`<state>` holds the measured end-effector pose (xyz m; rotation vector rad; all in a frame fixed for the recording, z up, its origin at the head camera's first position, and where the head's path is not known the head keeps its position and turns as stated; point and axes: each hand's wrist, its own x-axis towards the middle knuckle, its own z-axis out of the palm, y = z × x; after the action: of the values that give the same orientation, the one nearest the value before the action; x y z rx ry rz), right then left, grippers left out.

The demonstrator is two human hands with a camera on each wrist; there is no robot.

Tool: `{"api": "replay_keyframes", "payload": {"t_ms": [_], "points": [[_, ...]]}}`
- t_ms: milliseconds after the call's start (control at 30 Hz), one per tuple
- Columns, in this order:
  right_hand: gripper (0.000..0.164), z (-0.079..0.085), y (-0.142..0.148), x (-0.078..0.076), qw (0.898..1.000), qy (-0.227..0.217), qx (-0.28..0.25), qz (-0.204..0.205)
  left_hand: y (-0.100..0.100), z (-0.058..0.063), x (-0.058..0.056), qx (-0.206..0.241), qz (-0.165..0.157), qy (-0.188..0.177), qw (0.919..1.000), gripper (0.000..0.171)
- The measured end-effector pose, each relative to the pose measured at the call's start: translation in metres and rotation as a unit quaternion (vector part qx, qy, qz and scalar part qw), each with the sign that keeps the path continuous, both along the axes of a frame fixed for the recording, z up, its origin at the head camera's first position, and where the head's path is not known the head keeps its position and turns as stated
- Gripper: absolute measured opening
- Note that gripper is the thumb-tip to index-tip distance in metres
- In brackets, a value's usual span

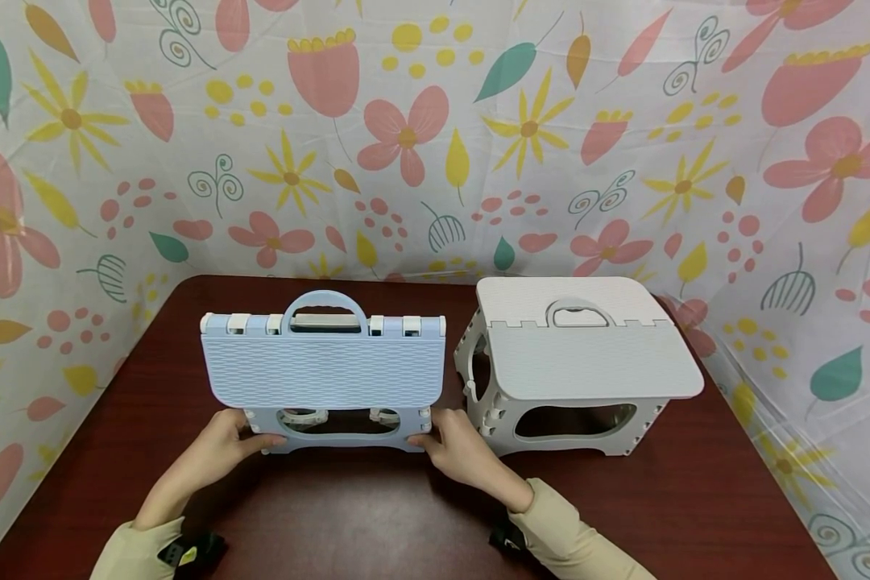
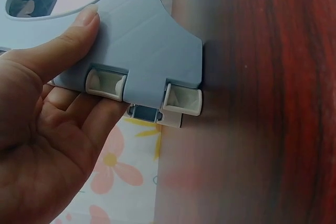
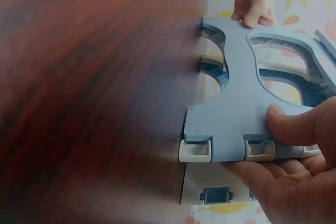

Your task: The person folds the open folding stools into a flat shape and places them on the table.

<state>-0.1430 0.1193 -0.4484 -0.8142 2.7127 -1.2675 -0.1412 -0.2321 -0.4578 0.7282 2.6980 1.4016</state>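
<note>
A light blue folding step stool [image 1: 322,370] with white hinges stands on the dark table, its top bent along the handle line so the front half slopes down. My left hand [image 1: 213,451] grips the left end of its front leg panel; the left wrist view has the thumb [image 2: 73,38] flat on the panel and the fingers behind the hinged edge. At the opposite end my right hand [image 1: 464,447] pinches the panel, its thumb [image 3: 294,127] on the outer face and fingers curled beneath the hinges. The back leg panel is mostly hidden in the head view.
Close to the right of the blue stool stands an unfolded off-white folding stool [image 1: 594,362], its flat top carrying a handle. The reddish-brown table [image 1: 362,515] meets a flower-printed cloth [image 1: 406,145] behind and at both sides. Dark wrist gear [image 1: 192,554] sits by the left sleeve.
</note>
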Motion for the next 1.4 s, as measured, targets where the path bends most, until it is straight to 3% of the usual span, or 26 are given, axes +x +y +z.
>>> {"api": "replay_keyframes", "payload": {"t_ms": [800, 1400], "points": [[0.009, 0.0013, -0.0002, -0.0012, 1.0, -0.003, 0.0, -0.005, -0.0005, 0.0005, -0.0008, 0.005, -0.001, -0.004, 1.0, 0.032], [0.008, -0.0001, -0.0015, -0.0016, 1.0, 0.025, -0.007, 0.001, -0.0019, -0.0025, -0.002, 0.01, -0.003, 0.003, 0.9999, 0.021]]}}
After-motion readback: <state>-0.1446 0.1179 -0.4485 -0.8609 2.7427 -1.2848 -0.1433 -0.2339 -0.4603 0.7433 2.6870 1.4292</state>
